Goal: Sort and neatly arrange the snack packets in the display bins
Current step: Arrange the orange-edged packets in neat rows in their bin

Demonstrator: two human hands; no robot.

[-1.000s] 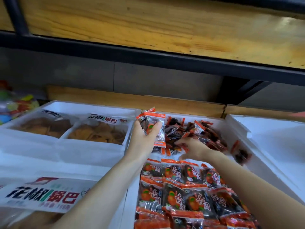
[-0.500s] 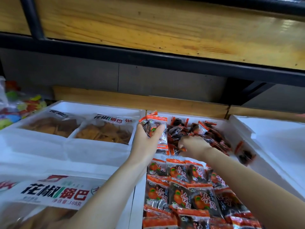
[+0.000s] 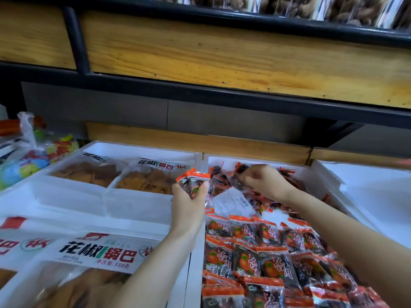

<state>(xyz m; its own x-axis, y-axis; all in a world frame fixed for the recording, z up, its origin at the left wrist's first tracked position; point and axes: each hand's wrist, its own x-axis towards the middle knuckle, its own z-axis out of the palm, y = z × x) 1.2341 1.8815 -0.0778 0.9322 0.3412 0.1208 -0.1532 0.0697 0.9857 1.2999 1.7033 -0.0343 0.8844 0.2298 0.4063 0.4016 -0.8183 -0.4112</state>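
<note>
**At back of bin (image 3: 262,158): right hand (image 3: 264,183) onto next loose packet (image 3: 239,175)**

Vs 1 s ago, right hand has shifted from mid-pile to the bin's far wall, fingers curled, pinching the dark loose packet (blurred, so prob. only). Its move uncovers a white-faced slip (image 3: 233,202) lying on the pile. Meanwhile left hand (image 3: 189,196) still grips the gathered stack (image 3: 193,180) upright at bin's left edge. Neat rows (image 3: 255,252) fill the front; back pile (image 3: 289,174) remains jumbled, so approx. half sorted w/ more to collect.

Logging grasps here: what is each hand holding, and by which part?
Left hand grips a small stack of packets round their lower halves, orange tops free. Right hand pinches a dark packet; where is blurred.
</note>
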